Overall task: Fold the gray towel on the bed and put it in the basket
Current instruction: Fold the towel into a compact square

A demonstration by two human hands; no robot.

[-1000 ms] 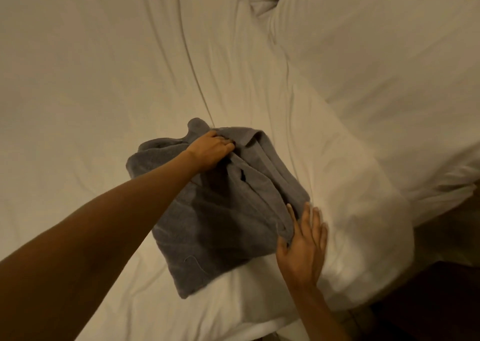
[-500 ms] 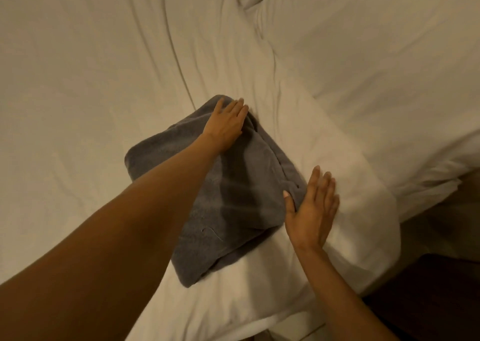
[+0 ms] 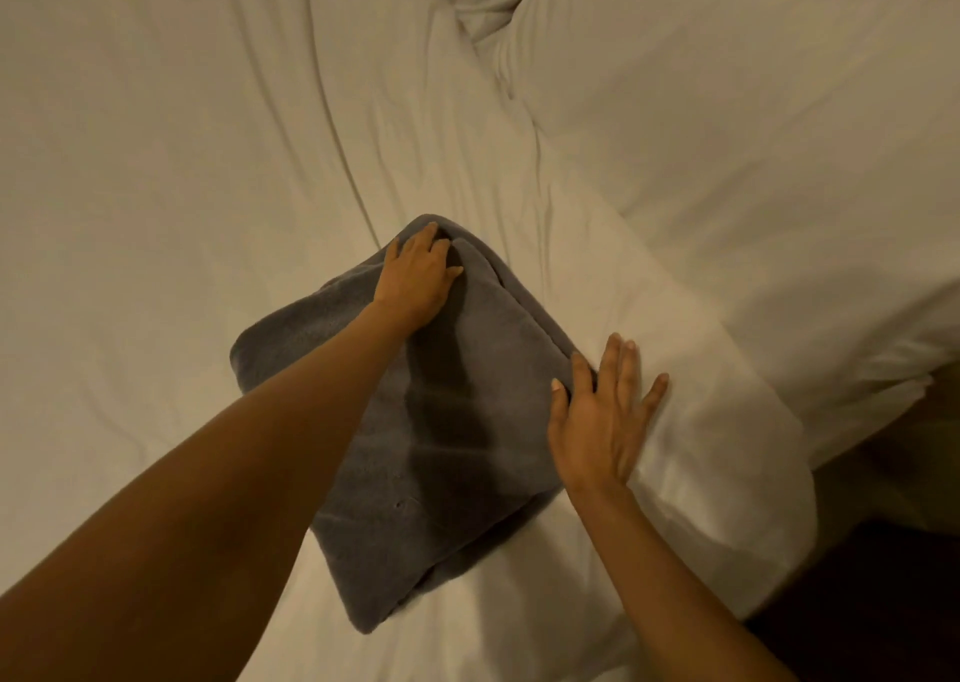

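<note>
The gray towel [image 3: 457, 453] lies folded into a rough square on the white bed [image 3: 171, 203], one corner pointing toward me. My left hand [image 3: 415, 279] rests flat on its far corner, fingertips at the folded edge. My right hand [image 3: 597, 416] lies with straight, spread fingers at the towel's right edge, thumb on the towel and fingers on the sheet beside it. No basket is in view.
A white duvet or pillow [image 3: 727, 136] is bunched at the back right of the bed. The bed's corner [image 3: 769, 536] drops off at the right, with dark floor [image 3: 883, 603] beyond it.
My left hand carried the gripped, bunched upper layer over to the far side, let go and laid flat on the corner. The towel went from crumpled to a smooth square; my right hand stayed at its right edge.
</note>
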